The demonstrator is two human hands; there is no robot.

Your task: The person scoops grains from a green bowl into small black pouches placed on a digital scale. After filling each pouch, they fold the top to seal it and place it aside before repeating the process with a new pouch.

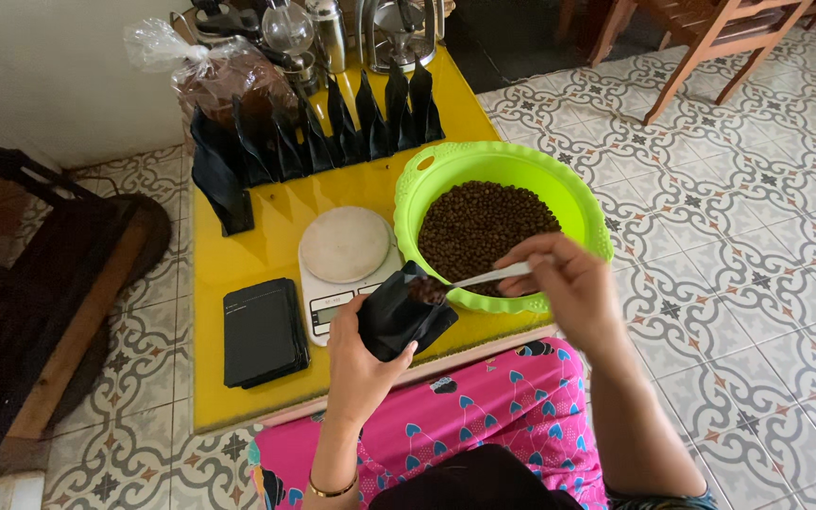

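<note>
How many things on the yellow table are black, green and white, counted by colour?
Black: 3, namely the held pouch, the standing pouch row and the flat pouch stack
Green: 1, the bowl
White: 1, the scale
Total: 5

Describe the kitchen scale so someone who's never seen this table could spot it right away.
Start at the yellow table. Between the green bowl of brown beans and the flat stack of black pouches sits the scale, just above the left hand. It is the only white thing there, with a round platform.
</note>
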